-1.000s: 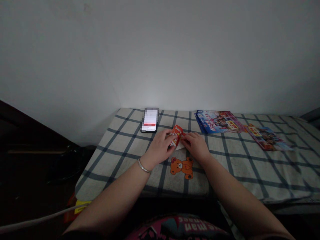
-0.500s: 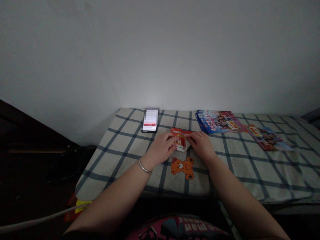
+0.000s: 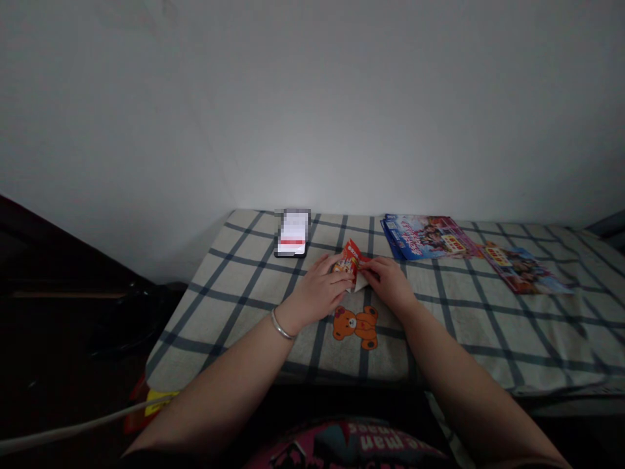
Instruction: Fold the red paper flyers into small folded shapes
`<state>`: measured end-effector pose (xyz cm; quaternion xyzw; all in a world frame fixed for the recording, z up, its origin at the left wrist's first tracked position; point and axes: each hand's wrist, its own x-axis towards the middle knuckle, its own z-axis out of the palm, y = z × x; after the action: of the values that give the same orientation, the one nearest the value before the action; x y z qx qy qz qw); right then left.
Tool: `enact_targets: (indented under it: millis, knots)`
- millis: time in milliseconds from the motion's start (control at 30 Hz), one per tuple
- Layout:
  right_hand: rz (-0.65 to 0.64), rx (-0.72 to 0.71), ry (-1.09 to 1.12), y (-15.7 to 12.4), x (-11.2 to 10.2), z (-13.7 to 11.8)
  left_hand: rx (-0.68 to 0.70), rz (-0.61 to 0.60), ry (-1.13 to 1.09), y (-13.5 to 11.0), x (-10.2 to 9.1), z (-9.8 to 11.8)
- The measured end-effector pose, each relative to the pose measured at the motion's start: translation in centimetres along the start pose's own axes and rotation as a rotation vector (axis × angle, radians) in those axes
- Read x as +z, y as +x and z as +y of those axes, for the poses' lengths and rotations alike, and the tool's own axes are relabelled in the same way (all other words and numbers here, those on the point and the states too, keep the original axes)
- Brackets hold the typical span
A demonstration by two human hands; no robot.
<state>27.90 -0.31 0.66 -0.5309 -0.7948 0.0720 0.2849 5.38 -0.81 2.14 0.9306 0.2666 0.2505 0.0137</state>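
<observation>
Between my hands is a small red printed paper [image 3: 348,256], creased and raised in the middle, with a pale side showing near its lower right. My left hand [image 3: 323,286], a silver bangle at its wrist, grips the left part of the paper, covering some of it. Opposite it, my right hand [image 3: 388,280] pinches the paper's right edge between thumb and forefinger. Just below the paper, an orange teddy bear [image 3: 356,327] is printed on the checked cloth [image 3: 244,299].
A phone [image 3: 293,233] with a lit, blurred screen lies near the wall, left of the paper. Blue and pink leaflets [image 3: 430,236] overlap at the back right, and another leaflet [image 3: 527,268] lies beyond them. A pale cable [image 3: 83,426] crosses the lower left.
The red paper lay flatter before; now it is bent up along a crease, its top corner raised. My left hand has shifted slightly, its fingers now further over the paper.
</observation>
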Motion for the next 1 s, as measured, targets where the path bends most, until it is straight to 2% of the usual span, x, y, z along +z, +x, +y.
enact_targets:
  millis: [433, 733, 1000]
  knots:
    - [0.030, 0.075, -0.042, 0.33, 0.37, 0.13, -0.024, -0.029, 0.009, -0.05, -0.05, 0.89]
    - [0.025, 0.139, -0.111, 0.56, 0.47, -0.15, 0.032, -0.055, 0.005, -0.04, 0.68, 0.68]
    - [0.011, 0.163, -0.121, 0.63, 0.56, -0.10, 0.021, -0.053, 0.012, 0.00, 0.76, 0.76]
